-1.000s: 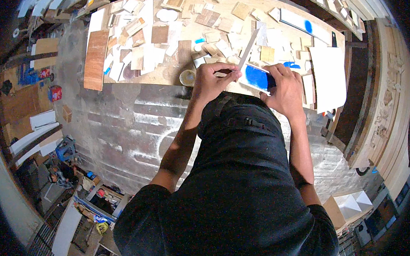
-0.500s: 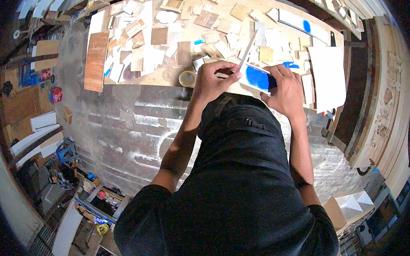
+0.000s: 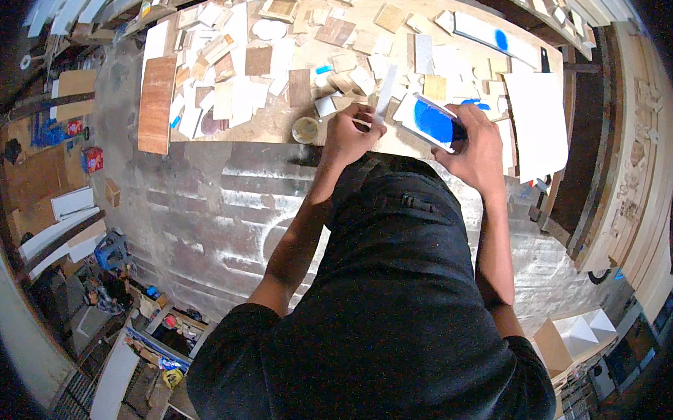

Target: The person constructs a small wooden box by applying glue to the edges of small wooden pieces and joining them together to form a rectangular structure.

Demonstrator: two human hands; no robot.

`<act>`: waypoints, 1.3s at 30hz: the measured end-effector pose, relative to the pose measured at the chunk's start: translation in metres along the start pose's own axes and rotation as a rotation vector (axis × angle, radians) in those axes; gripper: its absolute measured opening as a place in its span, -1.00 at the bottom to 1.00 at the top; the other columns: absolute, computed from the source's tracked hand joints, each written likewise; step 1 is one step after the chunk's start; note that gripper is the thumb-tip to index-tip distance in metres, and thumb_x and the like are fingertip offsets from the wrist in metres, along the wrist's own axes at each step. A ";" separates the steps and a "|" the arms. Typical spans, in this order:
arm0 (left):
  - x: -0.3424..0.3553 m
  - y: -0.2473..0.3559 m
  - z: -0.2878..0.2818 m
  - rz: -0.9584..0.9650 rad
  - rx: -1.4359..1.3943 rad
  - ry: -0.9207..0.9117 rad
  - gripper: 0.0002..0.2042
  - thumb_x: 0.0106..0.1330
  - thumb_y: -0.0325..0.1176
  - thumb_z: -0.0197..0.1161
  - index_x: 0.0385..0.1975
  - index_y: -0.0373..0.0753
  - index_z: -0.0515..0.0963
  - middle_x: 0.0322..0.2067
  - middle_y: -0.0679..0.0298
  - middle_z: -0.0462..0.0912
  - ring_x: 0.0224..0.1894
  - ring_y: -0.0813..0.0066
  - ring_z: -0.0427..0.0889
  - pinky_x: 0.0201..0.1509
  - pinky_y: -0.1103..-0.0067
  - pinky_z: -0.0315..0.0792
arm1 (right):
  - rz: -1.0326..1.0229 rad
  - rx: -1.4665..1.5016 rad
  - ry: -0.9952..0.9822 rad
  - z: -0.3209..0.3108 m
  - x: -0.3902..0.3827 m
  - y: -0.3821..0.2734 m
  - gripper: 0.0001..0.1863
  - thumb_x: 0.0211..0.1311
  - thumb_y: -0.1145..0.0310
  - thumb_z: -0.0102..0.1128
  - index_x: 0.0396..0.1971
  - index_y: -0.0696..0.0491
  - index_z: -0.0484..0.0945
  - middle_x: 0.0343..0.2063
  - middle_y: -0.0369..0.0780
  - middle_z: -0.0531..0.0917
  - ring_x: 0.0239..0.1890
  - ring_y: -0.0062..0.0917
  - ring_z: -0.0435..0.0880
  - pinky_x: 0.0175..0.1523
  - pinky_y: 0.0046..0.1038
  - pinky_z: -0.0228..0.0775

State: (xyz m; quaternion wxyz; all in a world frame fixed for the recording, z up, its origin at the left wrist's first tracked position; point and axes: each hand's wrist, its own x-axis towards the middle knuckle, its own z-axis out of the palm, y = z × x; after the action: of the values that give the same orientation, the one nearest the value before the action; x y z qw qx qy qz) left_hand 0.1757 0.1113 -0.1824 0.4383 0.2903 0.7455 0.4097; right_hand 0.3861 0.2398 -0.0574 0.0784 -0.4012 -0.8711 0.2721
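Note:
My left hand (image 3: 352, 137), over the bench's near edge, pinches a thin, light-coloured flat strip (image 3: 385, 91) that points up and away from me. My right hand (image 3: 474, 147) grips a shallow rectangular piece (image 3: 432, 124) by its right end, thumb below and fingers over the top. This piece has white edges and a bright blue face. A gap separates the strip from the blue-faced piece. Just left of my left hand stands a small round cup (image 3: 305, 130). Beyond my hands lie a yellowish wood block (image 3: 435, 87) and a grey flat piece (image 3: 424, 54).
Wood offcuts cover the workbench (image 3: 272, 137). A reddish-brown board (image 3: 156, 105) lies at its left end, a white sheet (image 3: 536, 125) at its right. A long white board with a blue spot (image 3: 483, 35) lies at the back. Long timber (image 3: 636, 157) is stacked at right.
My left hand has drawn slightly left and down, and the strip has come away from the blue-faced piece. My right hand has tilted that piece and shifted slightly right.

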 end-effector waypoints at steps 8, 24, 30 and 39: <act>0.043 -0.092 0.037 0.242 0.419 0.050 -0.54 0.10 -0.10 0.37 -0.12 -0.35 0.65 -0.21 -0.08 0.73 -0.12 -0.08 0.71 0.01 0.23 0.58 | 0.066 0.049 0.059 0.000 0.001 -0.018 -0.34 -0.29 0.28 0.48 0.00 0.03 0.61 -0.19 -0.13 0.65 -0.09 -0.16 0.66 0.03 -0.17 0.48; -0.004 0.055 0.026 0.211 -0.585 -0.299 -0.27 0.49 0.30 -0.10 0.46 -0.06 0.04 0.15 0.06 0.42 -0.01 0.37 0.64 -0.41 0.55 0.69 | 0.307 0.549 0.012 0.028 -0.008 -0.018 -0.42 0.11 -0.02 0.46 -0.07 0.17 0.65 -0.41 -0.13 0.73 -0.41 -0.40 0.70 -0.26 -0.38 0.54; -0.011 0.070 0.025 0.061 -0.826 -0.338 -0.41 0.58 0.18 -0.14 0.37 -0.12 0.21 0.05 0.32 0.51 0.03 0.57 0.58 -0.05 0.56 0.59 | 0.260 1.007 -0.156 0.002 -0.014 -0.002 -0.56 0.45 0.03 0.16 0.03 0.11 0.63 -0.24 -0.24 0.72 -0.32 -0.64 0.63 -0.27 -0.50 0.53; -0.012 0.077 0.022 0.014 -0.952 -0.434 -0.45 0.58 0.06 0.00 0.33 -0.24 0.33 0.11 0.31 0.53 0.10 0.57 0.56 0.10 0.52 0.50 | 0.098 0.953 -0.058 -0.013 -0.016 -0.003 -0.29 0.06 0.36 0.54 0.26 0.04 0.47 0.08 -0.25 0.57 -0.19 -0.61 0.67 -0.19 -0.53 0.58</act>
State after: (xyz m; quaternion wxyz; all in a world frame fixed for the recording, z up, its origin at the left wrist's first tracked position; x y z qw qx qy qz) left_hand 0.2063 0.1477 -0.1163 0.6633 0.1421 0.3669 0.6366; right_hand 0.3994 0.2317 -0.0437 0.2162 -0.3534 -0.6310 0.6559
